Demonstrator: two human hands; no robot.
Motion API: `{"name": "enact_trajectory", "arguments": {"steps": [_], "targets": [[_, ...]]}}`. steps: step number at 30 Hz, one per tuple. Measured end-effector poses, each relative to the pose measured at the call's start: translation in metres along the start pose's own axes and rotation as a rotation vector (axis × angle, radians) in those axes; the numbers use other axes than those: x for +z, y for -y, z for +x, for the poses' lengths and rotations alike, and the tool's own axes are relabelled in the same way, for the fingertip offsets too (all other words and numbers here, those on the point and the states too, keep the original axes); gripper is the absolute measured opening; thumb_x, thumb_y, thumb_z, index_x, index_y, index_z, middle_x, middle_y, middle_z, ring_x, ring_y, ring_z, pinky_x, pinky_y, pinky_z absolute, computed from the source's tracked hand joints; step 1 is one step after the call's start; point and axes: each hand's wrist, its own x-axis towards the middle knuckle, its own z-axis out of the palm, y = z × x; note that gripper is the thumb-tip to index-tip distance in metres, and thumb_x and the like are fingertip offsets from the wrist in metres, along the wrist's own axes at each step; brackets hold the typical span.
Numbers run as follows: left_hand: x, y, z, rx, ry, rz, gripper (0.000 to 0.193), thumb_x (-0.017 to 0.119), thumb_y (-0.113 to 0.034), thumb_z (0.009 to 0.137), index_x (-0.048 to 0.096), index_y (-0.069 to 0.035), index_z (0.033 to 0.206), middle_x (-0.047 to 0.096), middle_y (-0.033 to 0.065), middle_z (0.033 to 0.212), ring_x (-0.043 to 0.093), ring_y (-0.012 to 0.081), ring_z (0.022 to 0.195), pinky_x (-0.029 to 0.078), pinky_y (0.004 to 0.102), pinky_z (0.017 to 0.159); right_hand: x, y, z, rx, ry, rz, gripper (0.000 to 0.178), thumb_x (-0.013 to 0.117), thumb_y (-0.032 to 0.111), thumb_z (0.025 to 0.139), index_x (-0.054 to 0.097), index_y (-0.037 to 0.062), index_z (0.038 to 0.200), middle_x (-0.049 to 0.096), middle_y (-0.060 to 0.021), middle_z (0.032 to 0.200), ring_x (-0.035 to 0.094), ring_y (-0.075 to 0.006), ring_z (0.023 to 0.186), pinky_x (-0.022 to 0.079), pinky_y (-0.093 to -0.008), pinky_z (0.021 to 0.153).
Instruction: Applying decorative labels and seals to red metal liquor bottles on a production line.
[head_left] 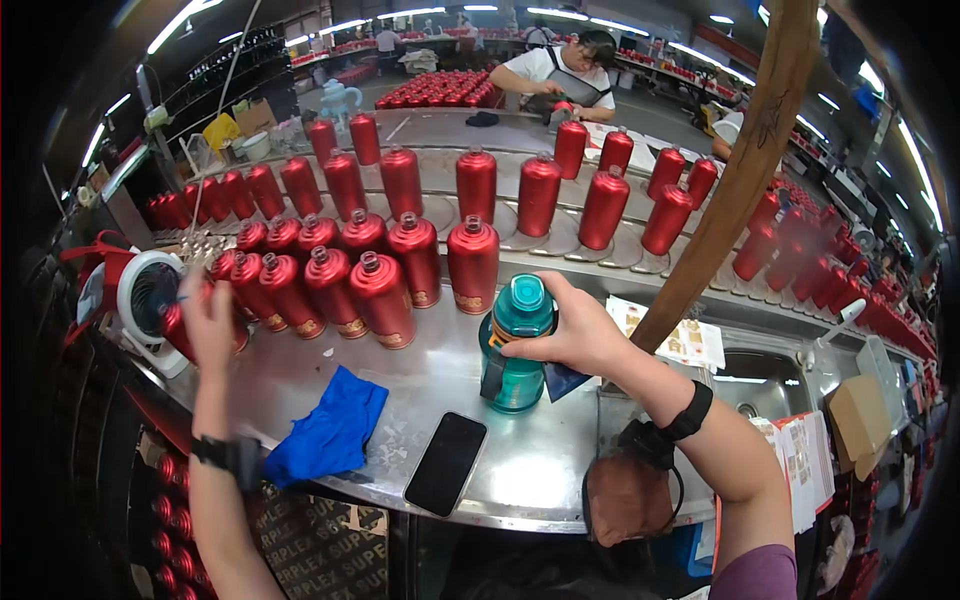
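Teal bottle [517, 375] in right fingers [533, 348]; gap to cloth [330, 425]; phone [447, 464] near table edge [520, 520].

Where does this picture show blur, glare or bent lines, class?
Head view: left hand smeared by motion blur, right hand on the teal bottle fairly crisp; head view: pale glare on the steel worktop, its front edge bowed by fisheye distortion.

One teal bottle [520, 318] stands at center, at least eleven red bottles [382, 302] crowd ten o'clock, with one fan [155, 290] at nine, one blue cloth [335, 420] at eight, one phone [447, 465] at six, two black wristbands [690, 411] at eight and four, one aproned worker [585, 88] at one.
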Motion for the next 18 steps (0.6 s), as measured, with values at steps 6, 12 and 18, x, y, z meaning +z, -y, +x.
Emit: {"name": "enact_trajectory", "arguments": {"steps": [6,12,18], "targets": [[0.026,-0.195,-0.142,0.369,0.718,-0.142,0.088,0.08,-0.03,0.076,0.037,-0.003,0.148,0.044,0.022,0.143,0.04,0.0374,0.134,0.031,0.0449,0.113,0.007,-0.003,0.003,-0.081,-0.098,0.148,0.074,0.089,0.034,0.064,0.056,0.0014,0.122,0.068,-0.0163,0.109,0.067,-0.0272,0.102,0.05,-0.0369,0.092],[0.083,-0.225,-0.206,0.181,0.676,-0.479,0.132,0.09,-0.038,0.065,0.001,-0.001,0.156,0.021,0.0262,0.158,0.019,0.037,0.148,0.021,0.045,0.119,-0.023,0.073,-0.053,-0.142,-0.068,0.214,0.08,0.092,0.024,0.059,0.055,0.0011,0.126,0.067,-0.0101,0.108,0.064,-0.0183,0.101,0.05,-0.0332,0.092],[0.042,-0.32,-0.215,0.128,0.814,-0.851,0.132,0.089,-0.013,0.055,0.006,-0.008,0.157,0.037,0.0177,0.152,0.041,0.0303,0.139,0.036,0.0406,0.114,-0.082,0.145,-0.131,-0.187,0.02,0.266,0.088,0.092,0.022,0.05,0.053,-0.0008,0.125,0.068,-0.0116,0.11,0.065,-0.0188,0.104,0.049,-0.0327,0.094]]}}
